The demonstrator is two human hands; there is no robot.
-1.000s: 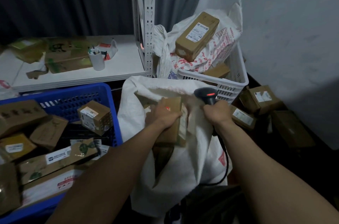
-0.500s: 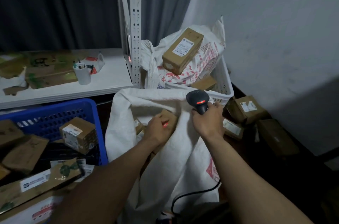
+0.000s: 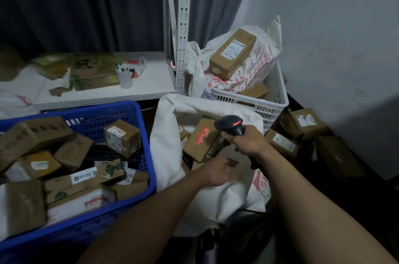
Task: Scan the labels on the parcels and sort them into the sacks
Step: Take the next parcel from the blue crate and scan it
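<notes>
Blue crate [image 3: 121,116], 8 o'clock of frame: heaped with labelled cardboard parcels [image 3: 122,137].

White sack [image 3: 164,155], centre, mouth open. A brown parcel with red label [image 3: 199,140] lies tilted inside, on other boxes.

Left hand [image 3: 218,172], at 6 o'clock of that parcel: fingers loose, blurred, grasping nothing, over the sack's near edge.

Right hand [image 3: 248,140], at 3 o'clock of the parcel: clenched round the handle of the black scanner [image 3: 232,125], red light lit.

White basket [image 3: 274,103], 1 o'clock: holds a printed sack [image 3: 259,64], with a long parcel [image 3: 232,54] on top.

Floor parcels [image 3: 304,121], 3 o'clock.

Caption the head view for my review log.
Left hand open at white sack holding parcels; right hand grips scanner.
</notes>
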